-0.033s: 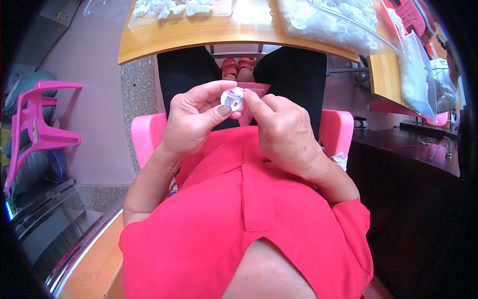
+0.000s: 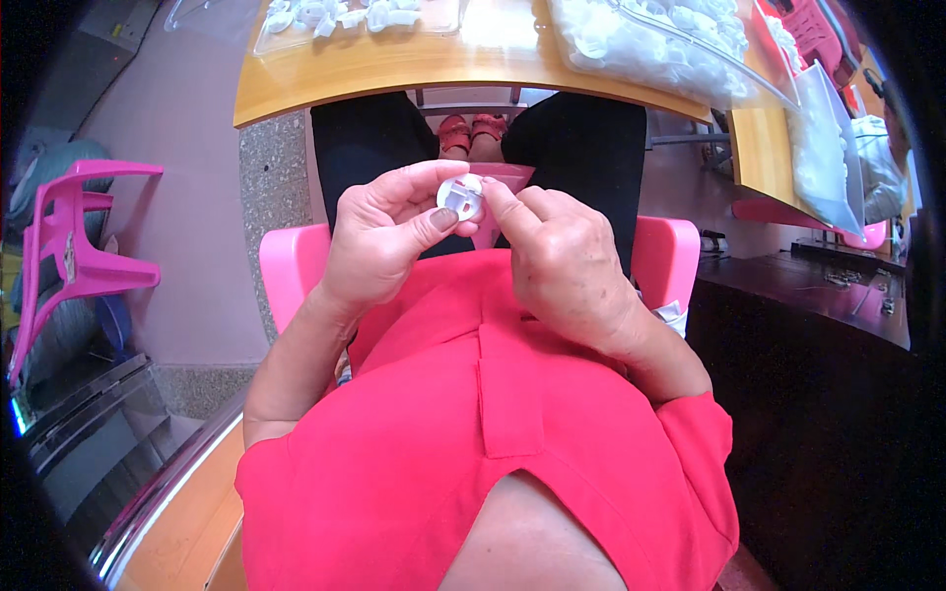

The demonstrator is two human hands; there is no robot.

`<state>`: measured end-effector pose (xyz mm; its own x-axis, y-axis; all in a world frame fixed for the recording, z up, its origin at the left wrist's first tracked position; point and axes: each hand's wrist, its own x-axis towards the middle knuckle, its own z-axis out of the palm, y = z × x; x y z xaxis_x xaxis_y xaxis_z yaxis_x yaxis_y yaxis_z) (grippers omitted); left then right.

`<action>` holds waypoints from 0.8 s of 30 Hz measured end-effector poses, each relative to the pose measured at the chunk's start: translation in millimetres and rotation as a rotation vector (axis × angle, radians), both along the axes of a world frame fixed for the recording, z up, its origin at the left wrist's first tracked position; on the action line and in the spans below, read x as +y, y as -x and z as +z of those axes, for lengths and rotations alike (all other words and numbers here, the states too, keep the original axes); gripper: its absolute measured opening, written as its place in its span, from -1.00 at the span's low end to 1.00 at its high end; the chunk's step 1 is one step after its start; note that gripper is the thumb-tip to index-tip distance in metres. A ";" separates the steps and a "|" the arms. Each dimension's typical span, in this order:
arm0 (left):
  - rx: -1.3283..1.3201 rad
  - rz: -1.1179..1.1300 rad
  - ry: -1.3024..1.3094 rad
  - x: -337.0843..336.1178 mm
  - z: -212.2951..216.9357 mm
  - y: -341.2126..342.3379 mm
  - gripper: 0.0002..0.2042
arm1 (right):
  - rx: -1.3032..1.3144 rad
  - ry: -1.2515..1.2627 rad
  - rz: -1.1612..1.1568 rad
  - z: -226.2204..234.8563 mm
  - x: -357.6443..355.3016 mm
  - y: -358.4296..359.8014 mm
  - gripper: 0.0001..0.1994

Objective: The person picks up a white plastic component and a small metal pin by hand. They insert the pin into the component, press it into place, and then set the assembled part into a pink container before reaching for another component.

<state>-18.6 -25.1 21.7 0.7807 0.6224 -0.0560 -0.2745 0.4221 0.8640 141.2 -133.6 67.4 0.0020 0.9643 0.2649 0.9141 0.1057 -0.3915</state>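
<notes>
A small round white plastic part [image 2: 461, 197] sits between my two hands, held up over my lap in front of my red shirt. My left hand [image 2: 384, 236] pinches it from the left with thumb and fingers. My right hand [image 2: 562, 261] presses on its right edge with the fingertips. A small dark or reddish opening shows on the part's face. Both hands hover above the pink chair [image 2: 286, 266] that I sit on.
A wooden table [image 2: 394, 69] lies ahead with a clear tray of white parts [image 2: 325, 20] and a clear bag of white parts [image 2: 641, 44]. Another bag [image 2: 818, 148] lies at the right. An unoccupied pink chair [image 2: 79, 246] stands left; a dark bench [image 2: 808, 286] stands right.
</notes>
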 end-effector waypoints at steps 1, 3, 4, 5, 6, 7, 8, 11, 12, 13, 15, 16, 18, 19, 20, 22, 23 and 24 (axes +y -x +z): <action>-0.001 0.000 -0.001 -0.4 0.3 0.0 -0.65 | -0.025 0.000 0.014 0.3 0.1 -0.6 -0.57; 0.035 -0.003 -0.044 -1.3 1.0 -0.3 -0.66 | -0.050 0.001 0.028 0.7 0.1 -1.8 -0.58; 0.034 -0.002 -0.044 -1.7 0.7 -0.2 -0.66 | -0.098 0.018 0.053 0.9 0.2 -2.5 -0.61; 0.045 0.003 -0.074 -2.2 -0.2 0.0 -0.66 | -0.146 0.035 0.078 1.1 0.2 -2.8 -0.62; 0.056 0.009 -0.104 -2.7 -0.9 0.1 -0.66 | -0.147 0.035 0.079 1.7 0.4 -2.3 -0.62; 0.056 0.008 -0.104 -3.0 -1.4 0.2 -0.66 | -0.179 0.048 0.083 2.6 0.7 -1.5 -0.63; 0.055 0.011 -0.120 -3.4 -1.8 0.3 -0.66 | -0.212 0.061 0.088 3.6 1.0 -0.9 -0.65; 0.062 0.021 -0.141 -4.9 -1.0 -0.1 -0.67 | -0.236 0.078 0.126 9.1 2.7 -1.0 -0.71; 0.069 0.027 -0.148 -5.3 -0.7 -0.3 -0.68 | -0.236 0.079 0.125 10.2 3.7 -1.6 -0.71; 0.070 0.025 -0.148 -5.4 -0.6 0.3 -0.68 | -0.244 0.121 0.152 11.3 4.8 -2.9 -0.75; 0.125 -0.016 -0.145 -4.3 -0.5 2.3 -0.69 | -0.249 0.165 0.177 13.7 7.6 -6.6 -0.78; 0.127 -0.018 -0.145 -3.9 -1.1 3.0 -0.69 | -0.193 0.236 0.200 14.3 9.2 -9.1 -0.75; 0.112 -0.056 -0.168 -2.5 -3.3 3.2 -0.69 | -0.133 0.307 0.221 17.0 12.3 -14.7 -0.70; 0.114 -0.061 -0.170 -0.9 -4.3 3.6 -0.69 | -0.063 0.338 0.242 19.3 14.3 -17.9 -0.72; 0.115 -0.078 -0.177 0.8 -5.4 4.2 -0.69 | 0.007 0.368 0.263 20.1 15.5 -19.9 -0.73; 0.117 -0.099 -0.185 3.8 -7.4 4.6 -0.69 | 0.027 0.376 0.247 14.0 14.7 -20.6 -0.74; 0.113 -0.124 -0.138 5.4 -8.2 4.3 -0.69 | 0.043 0.386 0.235 11.0 13.7 -20.6 -0.76; 0.109 -0.149 -0.091 6.7 -9.6 3.3 -0.68 | 0.044 0.384 0.233 9.9 12.2 -19.5 -0.76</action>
